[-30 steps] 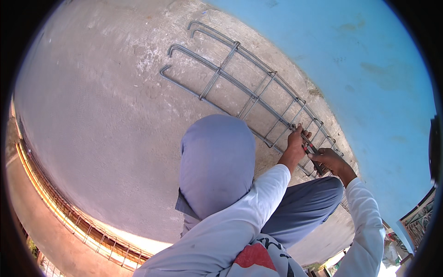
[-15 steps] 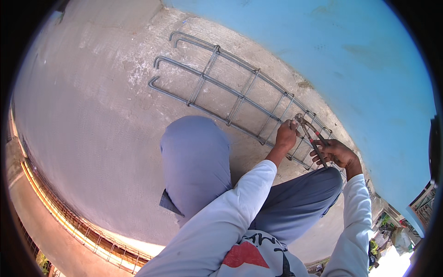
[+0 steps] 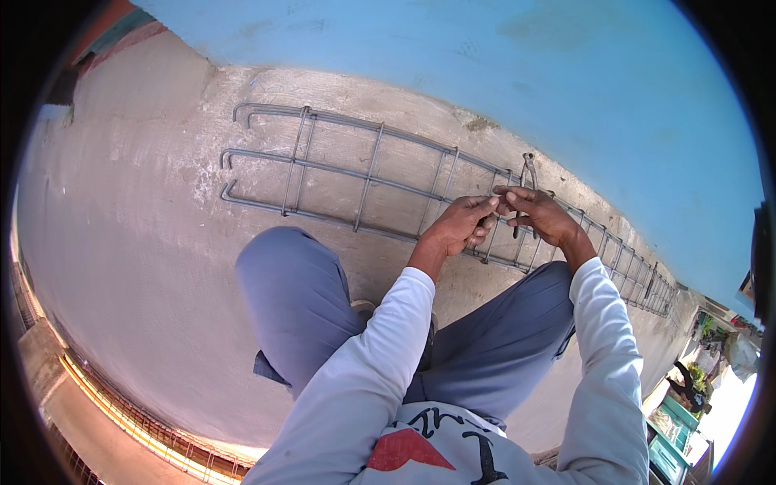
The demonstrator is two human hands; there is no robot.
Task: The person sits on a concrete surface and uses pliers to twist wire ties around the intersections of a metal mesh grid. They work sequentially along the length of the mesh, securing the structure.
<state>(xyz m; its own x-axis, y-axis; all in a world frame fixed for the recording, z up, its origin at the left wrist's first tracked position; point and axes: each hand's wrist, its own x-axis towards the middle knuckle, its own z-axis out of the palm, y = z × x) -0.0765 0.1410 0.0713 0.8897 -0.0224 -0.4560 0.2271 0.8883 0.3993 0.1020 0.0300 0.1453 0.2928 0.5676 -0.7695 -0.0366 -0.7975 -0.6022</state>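
My left hand [image 3: 462, 225] is closed over the rebar cage [image 3: 372, 166], its thumb and fingers pinched together. My right hand [image 3: 540, 214] meets it from the right with fingertips drawn together. Whatever is between the fingers is too small to make out. A pair of pincers [image 3: 529, 167] shows behind my right hand, jaws away from me and dark handles toward me. My hand covers its middle, so I cannot tell whether it is held or rests on the cage. Long bars with hooked left ends and cross ties make up the cage, which lies on the concrete.
My bent knees [image 3: 291, 271] stand close to the cage's near side. A blue wall [image 3: 525, 73] runs along its far side. At the lower left is a ledge with a long bar cage [image 3: 153, 412]. Plants and a teal object [image 3: 675, 428] are at the lower right.
My hands have come together over the cage. The right hand has moved left and away from me, and the pincers have turned more upright behind it. The view has shifted right.
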